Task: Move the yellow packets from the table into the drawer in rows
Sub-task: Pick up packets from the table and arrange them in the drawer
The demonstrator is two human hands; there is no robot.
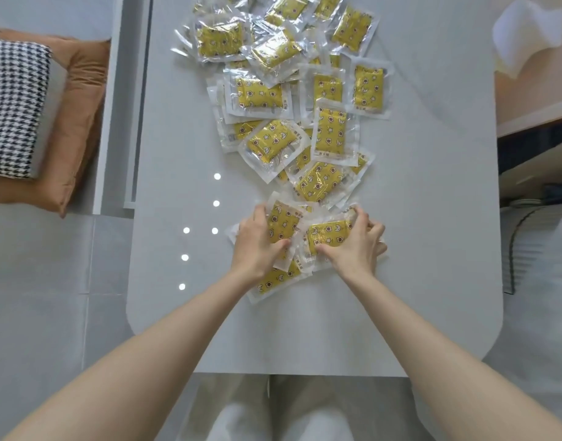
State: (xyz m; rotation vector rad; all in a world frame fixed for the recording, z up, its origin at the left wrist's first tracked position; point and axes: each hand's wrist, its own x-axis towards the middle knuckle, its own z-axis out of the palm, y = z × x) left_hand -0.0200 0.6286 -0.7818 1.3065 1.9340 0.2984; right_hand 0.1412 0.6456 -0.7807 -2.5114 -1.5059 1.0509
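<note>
Yellow packets (286, 100): clear-film pouches with yellow patterned inserts lie in a loose, overlapping heap along the middle of the table (432, 218), from its far edge down towards you; none lie in rows.
Near cluster: a few packets sit at the near end of the heap, well in from both side edges, and both your hands are on them.
Left packet (281, 222): it lies roughly upright under your left hand (257, 246), your fingers curled over its far left edge and your thumb pressing its lower right part; the hand is closed on it.
Right packet (326, 235): it lies crosswise, and your right hand (357, 245) pinches it between thumb at the near edge and fingers at the far right corner.
Bottom packet (275, 280): it pokes out tilted beneath your left wrist, nearest your edge of the table.
Drawer: not in view, so I cannot tell where it is or how full.
Progress: early by my reckoning, since most of the heap is untouched.
Risk, slipping: the film looks slick and the packets overlap, so lifting may drag neighbours along or let one slide off.
Risk, grip: holding only the thin sealed border may let a packet fold or drop.
Risk, order: grabbing crossed packets together may spoil the rows later.
</note>
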